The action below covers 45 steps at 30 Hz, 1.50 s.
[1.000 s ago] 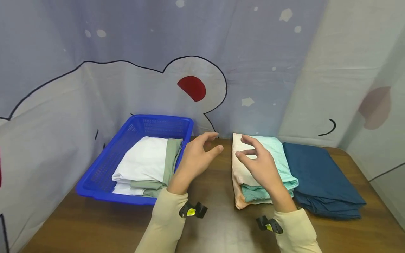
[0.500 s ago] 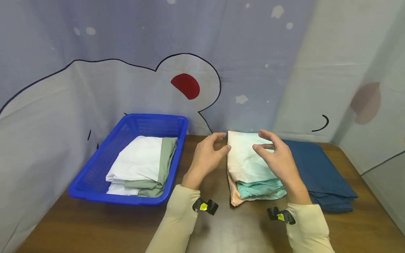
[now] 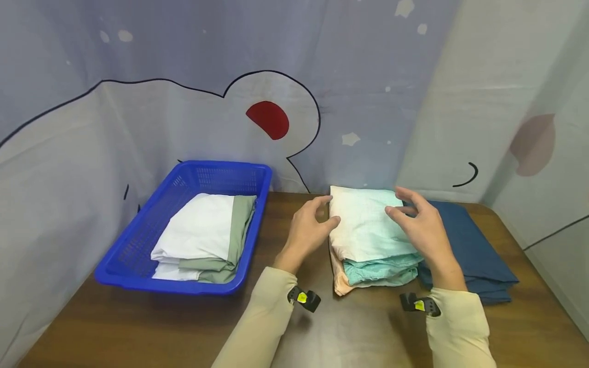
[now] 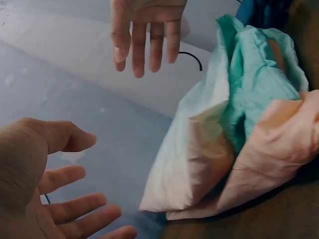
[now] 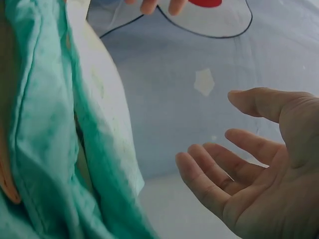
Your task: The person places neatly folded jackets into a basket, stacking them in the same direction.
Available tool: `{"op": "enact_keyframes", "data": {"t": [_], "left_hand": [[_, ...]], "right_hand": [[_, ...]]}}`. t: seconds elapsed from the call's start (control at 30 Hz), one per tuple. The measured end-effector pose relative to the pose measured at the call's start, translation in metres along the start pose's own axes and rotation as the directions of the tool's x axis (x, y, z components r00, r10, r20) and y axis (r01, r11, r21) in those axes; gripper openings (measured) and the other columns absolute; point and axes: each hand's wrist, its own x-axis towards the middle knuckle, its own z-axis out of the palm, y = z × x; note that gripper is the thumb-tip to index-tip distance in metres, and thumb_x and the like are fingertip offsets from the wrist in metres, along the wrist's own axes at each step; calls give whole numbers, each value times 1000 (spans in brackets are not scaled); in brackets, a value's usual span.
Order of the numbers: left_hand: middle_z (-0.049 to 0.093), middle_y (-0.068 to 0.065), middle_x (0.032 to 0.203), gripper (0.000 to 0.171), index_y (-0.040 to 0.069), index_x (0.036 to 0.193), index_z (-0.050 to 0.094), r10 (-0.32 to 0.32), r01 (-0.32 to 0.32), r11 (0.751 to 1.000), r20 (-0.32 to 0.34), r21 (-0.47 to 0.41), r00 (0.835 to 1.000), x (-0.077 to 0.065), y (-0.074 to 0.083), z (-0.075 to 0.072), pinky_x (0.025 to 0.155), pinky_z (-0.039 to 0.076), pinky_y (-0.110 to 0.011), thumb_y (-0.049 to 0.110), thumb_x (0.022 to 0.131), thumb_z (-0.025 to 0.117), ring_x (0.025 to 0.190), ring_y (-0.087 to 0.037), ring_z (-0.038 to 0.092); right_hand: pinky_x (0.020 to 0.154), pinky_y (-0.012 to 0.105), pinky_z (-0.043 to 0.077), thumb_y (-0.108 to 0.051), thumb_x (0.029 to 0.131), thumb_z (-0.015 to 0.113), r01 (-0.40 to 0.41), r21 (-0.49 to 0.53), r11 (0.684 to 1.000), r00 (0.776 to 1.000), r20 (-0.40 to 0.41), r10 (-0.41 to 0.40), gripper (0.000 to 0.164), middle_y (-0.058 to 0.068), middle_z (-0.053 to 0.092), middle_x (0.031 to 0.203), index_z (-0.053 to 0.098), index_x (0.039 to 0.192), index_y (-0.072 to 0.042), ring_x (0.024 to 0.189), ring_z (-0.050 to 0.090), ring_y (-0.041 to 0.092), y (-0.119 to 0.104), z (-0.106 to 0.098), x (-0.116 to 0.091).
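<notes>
Left hand (image 3: 309, 231) and right hand (image 3: 423, 227) spread, flanking folded mint-and-peach cloth stack (image 3: 368, 232), seemingly not touching

Bare table (image 3: 294, 214) lies open under my left hand (image 3: 309, 231); the blue basket (image 3: 138, 266) blocks further left, the navy cloth (image 3: 474, 255) crowds my right hand (image 3: 421, 227).

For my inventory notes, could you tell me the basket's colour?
The basket is bright blue, clearest in the head view.
</notes>
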Motion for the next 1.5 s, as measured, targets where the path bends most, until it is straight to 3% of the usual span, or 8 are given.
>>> {"op": "enact_keyframes", "data": {"t": [0.33,0.53,0.83,1.07,1.27,1.5], "left_hand": [[58,-17,148,66,13,155,54,-85,86,996,70,-10,994,-3,-15,19,100,53,-53,22,94,77,125,-35,65],[49,-23,154,80,12,164,41,-120,125,992,156,-24,980,-3,-22,25,103,51,-52,20,94,78,130,-39,61],[49,-23,154,81,12,165,39,-162,172,984,171,-51,972,-4,-27,29,96,56,-48,17,94,77,124,-36,65],[52,-17,155,77,14,163,44,-207,222,973,196,-60,958,-5,-31,30,96,55,-48,17,93,76,122,-32,65],[55,-15,154,73,14,159,49,-214,225,974,192,-38,958,-4,-36,30,103,50,-50,12,92,75,119,-31,61],[58,-16,150,68,10,152,58,-214,226,973,185,-49,959,-2,-38,29,110,45,-49,3,87,77,133,-31,55]], "right_hand": [[101,70,44,-35,108,62,-138,-177,975,988,51,149,70,33,36,162,35,164,-2,142,44,54,21,-8,6],[106,70,41,-33,108,62,-194,-190,962,965,137,222,73,36,33,162,32,164,2,143,41,55,31,-8,10],[108,70,38,-30,105,64,-272,-260,926,927,188,325,73,44,36,154,34,159,8,139,39,61,37,1,11],[105,69,41,-26,105,62,-289,-266,920,915,207,347,74,45,38,151,29,160,10,136,42,60,42,6,11],[109,68,39,-28,105,64,-306,-217,927,906,233,354,77,43,35,156,27,161,10,141,38,58,43,12,12],[108,67,38,-26,104,64,-289,-207,935,908,249,336,76,43,36,154,28,161,9,139,40,58,44,16,12]]}}
